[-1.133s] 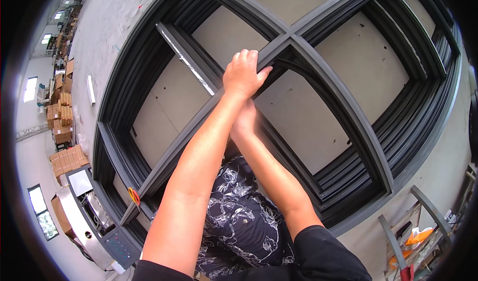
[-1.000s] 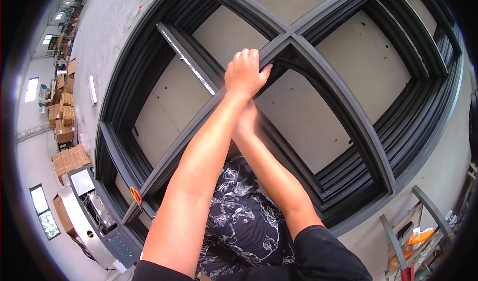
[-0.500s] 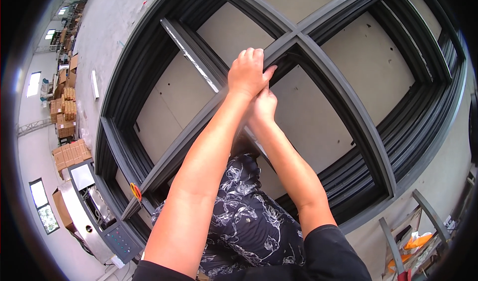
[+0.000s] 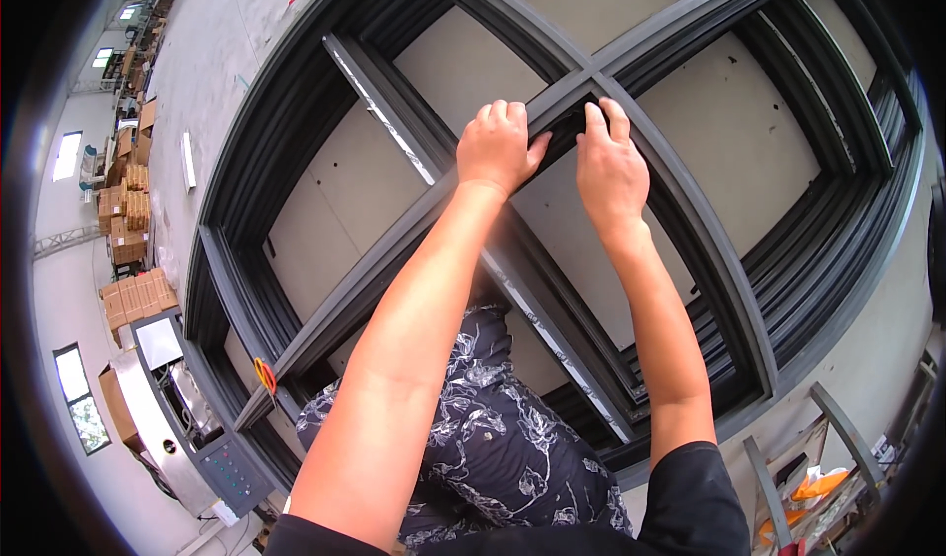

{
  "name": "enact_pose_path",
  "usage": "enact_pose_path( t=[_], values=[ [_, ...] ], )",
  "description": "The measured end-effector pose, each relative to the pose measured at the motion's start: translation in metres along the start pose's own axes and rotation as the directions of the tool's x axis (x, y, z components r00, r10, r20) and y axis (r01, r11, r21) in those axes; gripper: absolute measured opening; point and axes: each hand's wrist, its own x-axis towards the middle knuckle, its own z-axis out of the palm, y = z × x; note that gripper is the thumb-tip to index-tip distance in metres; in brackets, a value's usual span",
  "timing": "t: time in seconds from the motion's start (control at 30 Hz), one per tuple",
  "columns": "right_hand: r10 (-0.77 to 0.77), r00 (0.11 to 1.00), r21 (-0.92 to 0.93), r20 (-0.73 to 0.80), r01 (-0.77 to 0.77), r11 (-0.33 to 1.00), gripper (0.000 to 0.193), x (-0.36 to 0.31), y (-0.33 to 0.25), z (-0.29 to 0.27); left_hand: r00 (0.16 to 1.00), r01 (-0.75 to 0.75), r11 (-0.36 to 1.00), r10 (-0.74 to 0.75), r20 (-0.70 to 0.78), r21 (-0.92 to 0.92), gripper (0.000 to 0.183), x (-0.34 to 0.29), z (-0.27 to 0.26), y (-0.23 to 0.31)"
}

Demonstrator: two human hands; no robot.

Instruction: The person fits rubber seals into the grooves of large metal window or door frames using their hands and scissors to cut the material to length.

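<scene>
Grey cross-barred frame [image 4: 680, 14] atop stacked dark frames [image 4: 828, 231]; left hand [image 4: 493, 147] over its diagonal bar [image 4: 370, 268], fingers pressed together; right hand [image 4: 613, 172] near the bar crossing [image 4: 591, 67], fingers slightly spread; any pinch by either impossible to tell.

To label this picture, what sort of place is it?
Probably a factory workshop: stacked dark-grey, metal-looking rectangular frames, a boxy grey-and-white machine, and stacked brown cardboard boxes.
</scene>
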Motion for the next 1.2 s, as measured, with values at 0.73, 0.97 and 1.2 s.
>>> enact_pose_path(
  t=[0.73,0.97,1.2],
  values=[
    [-0.029,0.996,-0.084,0.087,0.037,0.996,0.024,0.002,-0.001,0.002,0.999,0.011,1.000,-0.011,0.044,-0.006,0.048,0.003,-0.007,0.001],
    [0.078,0.782,0.050,0.619,-0.139,0.989,0.030,-0.027,-0.004,0.012,0.998,0.013,1.000,-0.014,0.057,0.010,0.049,0.002,-0.009,0.000],
    [0.009,0.514,0.514,0.858,-0.858,0.000,0.023,-0.049,-0.050,0.043,0.998,0.015,1.000,-0.015,0.055,-0.001,0.048,0.005,-0.009,0.004]
  ],
)
